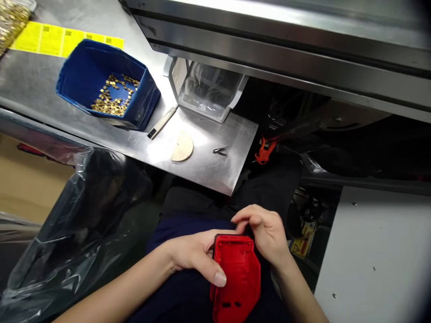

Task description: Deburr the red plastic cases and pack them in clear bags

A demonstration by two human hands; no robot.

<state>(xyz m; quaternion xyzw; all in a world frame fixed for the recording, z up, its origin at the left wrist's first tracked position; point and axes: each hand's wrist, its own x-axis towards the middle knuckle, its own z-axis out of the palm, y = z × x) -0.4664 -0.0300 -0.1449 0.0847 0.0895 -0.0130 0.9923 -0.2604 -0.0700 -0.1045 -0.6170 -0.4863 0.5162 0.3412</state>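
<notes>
A red plastic housing [237,273] with a dark rim is held low over my lap, its hollow inside facing up. My left hand [198,255] grips it from the left, thumb pressed over the inner wall and the other fingers hidden beneath. My right hand [269,233] is at the housing's upper right corner, with fingers bent and drawn together by the dark rim. Whatever those fingertips hold, if anything, is hidden. On the metal table beyond lie small nippers [220,151], a round tan disc [182,146] and a light-handled tool [163,122].
A blue bin [144,96] holds many small brass parts [114,101]. Behind the tools stands a clear-lined grey tray [205,89]. Yellow labels [50,40] lie at the back left. Dark plastic sheeting [74,233] drapes a carton at left; a white panel [377,255] is at right.
</notes>
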